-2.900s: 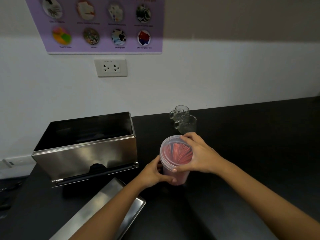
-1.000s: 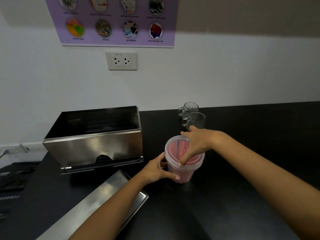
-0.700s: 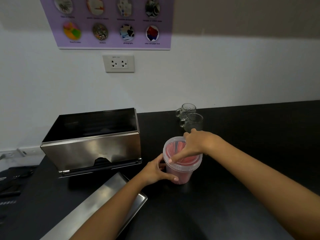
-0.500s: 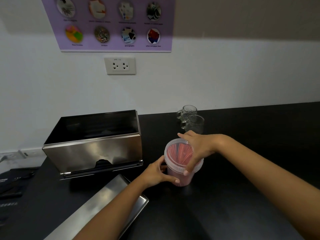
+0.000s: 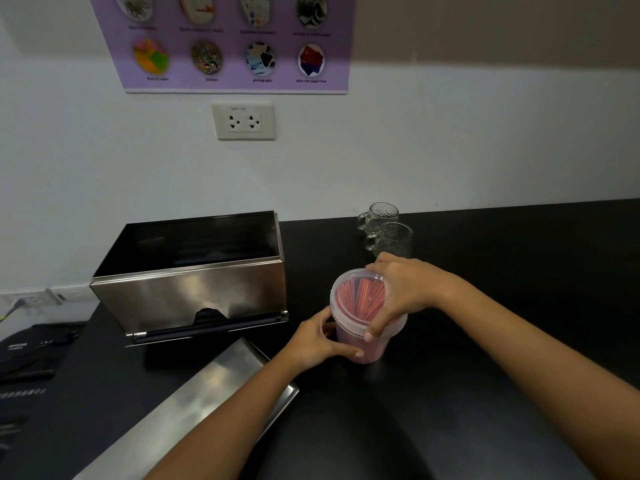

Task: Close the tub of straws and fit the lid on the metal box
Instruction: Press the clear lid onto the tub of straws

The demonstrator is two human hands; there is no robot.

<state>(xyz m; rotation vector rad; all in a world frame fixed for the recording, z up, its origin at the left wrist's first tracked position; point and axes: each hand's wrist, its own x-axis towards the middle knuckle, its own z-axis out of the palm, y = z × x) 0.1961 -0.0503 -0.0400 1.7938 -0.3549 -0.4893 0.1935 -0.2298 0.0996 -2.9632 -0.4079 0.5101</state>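
Observation:
A clear plastic tub of red straws [image 5: 360,299] stands on the black counter [image 5: 485,341], with its translucent lid on top. My left hand [image 5: 320,341] grips the tub's lower side. My right hand [image 5: 398,292] lies over the lid's right half, fingers spread down onto the rim. The open metal box [image 5: 190,289] stands left of the tub, its top uncovered. Its flat steel lid [image 5: 207,393] lies on the counter in front of the box, partly under my left forearm.
Two glass mugs [image 5: 388,233] stand just behind the tub near the wall. Dark devices [image 5: 27,355] lie at the far left edge. A wall socket [image 5: 244,121] and a purple poster [image 5: 235,43] are above the box.
My right hand has shifted round the lid's rim, pressing at different spots; it now covers the right half. My left hand has kept its hold on the tub.

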